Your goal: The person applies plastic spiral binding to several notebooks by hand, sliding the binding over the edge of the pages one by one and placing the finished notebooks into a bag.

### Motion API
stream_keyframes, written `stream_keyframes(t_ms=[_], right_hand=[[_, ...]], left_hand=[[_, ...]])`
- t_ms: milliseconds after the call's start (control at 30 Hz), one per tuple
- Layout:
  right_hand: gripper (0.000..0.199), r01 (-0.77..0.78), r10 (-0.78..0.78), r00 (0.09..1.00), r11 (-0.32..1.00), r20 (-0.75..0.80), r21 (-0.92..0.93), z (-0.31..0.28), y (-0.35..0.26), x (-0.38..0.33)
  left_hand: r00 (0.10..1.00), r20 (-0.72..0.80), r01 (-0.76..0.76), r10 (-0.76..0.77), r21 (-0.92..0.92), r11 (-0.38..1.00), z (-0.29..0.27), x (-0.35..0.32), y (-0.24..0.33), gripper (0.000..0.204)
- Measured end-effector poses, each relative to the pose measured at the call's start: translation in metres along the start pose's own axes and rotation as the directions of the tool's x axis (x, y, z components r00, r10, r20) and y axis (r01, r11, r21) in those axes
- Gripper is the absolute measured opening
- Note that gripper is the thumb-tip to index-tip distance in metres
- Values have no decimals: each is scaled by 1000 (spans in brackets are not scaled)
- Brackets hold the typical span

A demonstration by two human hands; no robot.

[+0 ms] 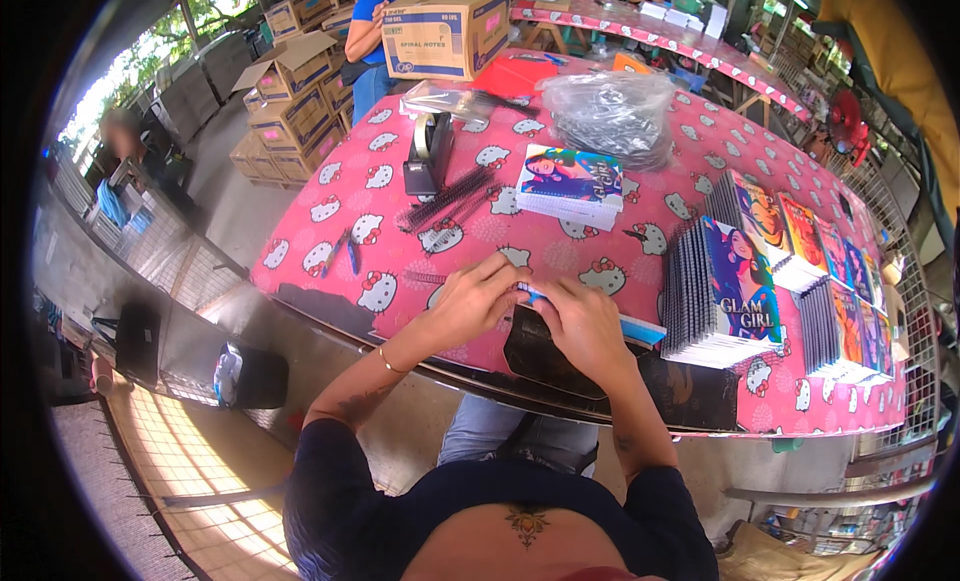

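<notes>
My left hand (478,299) is closed, its fingertips pinching a dark spiral binding coil (428,277) whose loose end sticks out to the left. Beside it, my right hand (588,331) has its thumb and fingers pressed on a thin blue-and-white notebook (643,330), seen almost edge-on at the table's near side. Both sets of fingertips meet at the notebook's bound edge, so the exact contact is partly hidden. Further back lie several loose black coils (455,196) and a small stack of notebooks (570,181). A pair of pliers or cutters (342,253) rests to the left.
Tall stacks of spiral notebooks (715,291) stand at the right on the pink patterned tablecloth (300,236). A black tape dispenser (428,153), a clear plastic bag of coils (612,111) and a large carton (445,31) sit farther back. A person in blue (370,31) stands behind the carton.
</notes>
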State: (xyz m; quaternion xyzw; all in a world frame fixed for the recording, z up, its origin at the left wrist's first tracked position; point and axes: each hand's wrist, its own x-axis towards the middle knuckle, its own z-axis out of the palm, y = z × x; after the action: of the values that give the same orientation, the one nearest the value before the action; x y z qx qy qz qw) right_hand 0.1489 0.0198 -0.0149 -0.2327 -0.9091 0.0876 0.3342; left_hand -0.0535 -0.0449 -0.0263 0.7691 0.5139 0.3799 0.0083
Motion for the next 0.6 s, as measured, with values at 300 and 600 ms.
stream_keyframes(t_ms=[300,600], right_hand=[[15,-150,150,984,989,99,-13,-14,9,-12],[11,-83,81,996,995,-28,-48,-4,6,-16]], left_hand=[[985,171,14,-38,140,990,1,12,-7,47],[995,-17,91,-96,510,856,61,-45,20,88]])
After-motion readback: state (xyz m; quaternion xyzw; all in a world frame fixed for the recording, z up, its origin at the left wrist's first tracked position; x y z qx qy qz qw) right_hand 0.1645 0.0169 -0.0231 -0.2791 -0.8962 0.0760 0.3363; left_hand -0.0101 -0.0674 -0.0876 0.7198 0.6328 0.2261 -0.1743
